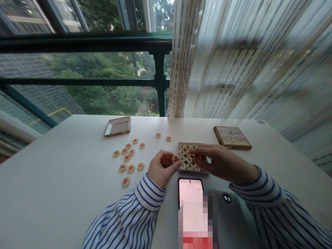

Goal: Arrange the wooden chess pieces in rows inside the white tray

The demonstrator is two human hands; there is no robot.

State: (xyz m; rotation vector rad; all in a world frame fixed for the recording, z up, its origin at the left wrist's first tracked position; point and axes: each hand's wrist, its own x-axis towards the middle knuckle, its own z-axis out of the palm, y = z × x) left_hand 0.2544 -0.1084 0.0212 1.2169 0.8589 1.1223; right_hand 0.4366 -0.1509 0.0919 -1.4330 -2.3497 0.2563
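Between the thumb and fingers of my left hand [164, 165] is a Chinese chess piece [175, 158], round and pale with a red character facing up. It is held at the left edge of a shallow box [193, 171], where pieces with black characters sit in rows. Over the right part of that box hovers my right hand [220, 162], thumb and fingers apart, fingertips close to the pieces; I see nothing held in it. The hand hides the box's right side. Several loose red-character pieces [131, 168] lie on the table to the left.
On the white table [77, 166], an open shallow box part [117, 127] lies at the back left and a decorated flat box [232, 137] at the back right. A lit phone [190, 185] and a grey device [233, 218] with a small display lie in front. Behind are windows and a curtain.
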